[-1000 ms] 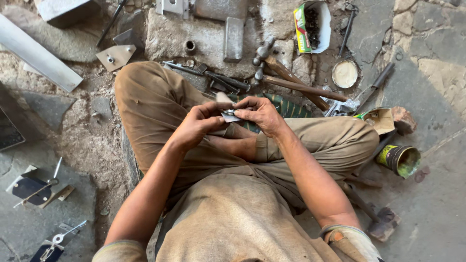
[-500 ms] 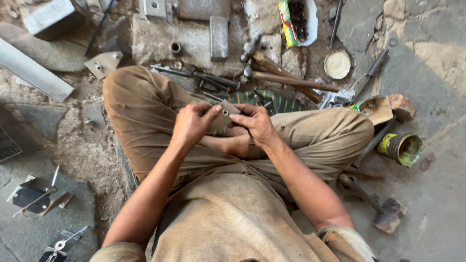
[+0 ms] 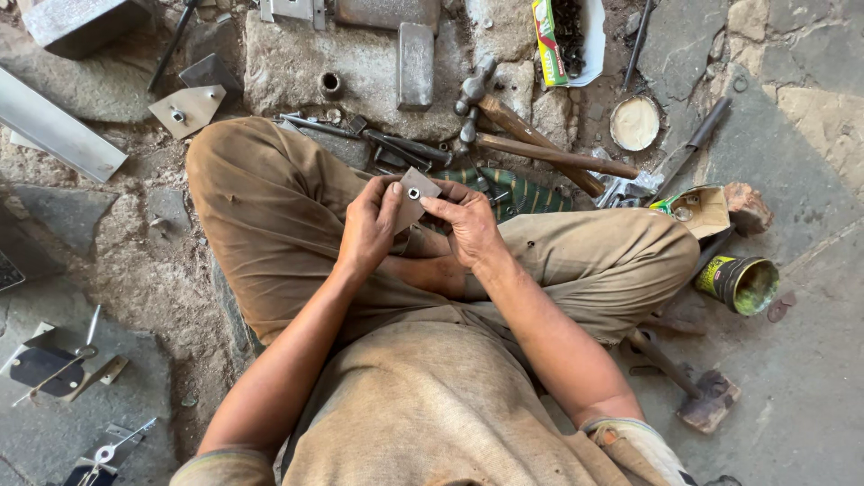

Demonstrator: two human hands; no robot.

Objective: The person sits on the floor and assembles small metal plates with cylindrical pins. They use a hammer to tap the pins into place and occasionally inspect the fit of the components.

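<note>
— What do the hands have?
— Both pinch a small grey metal plate with a hole in it, held over the crossed legs. The left hand has its fingers closed on the plate's left edge; the right hand grips its lower right edge.
— And around them?
— Two hammers lie on the stone floor just beyond the knees, a similar plate further left, an open tin by the right knee.
</note>
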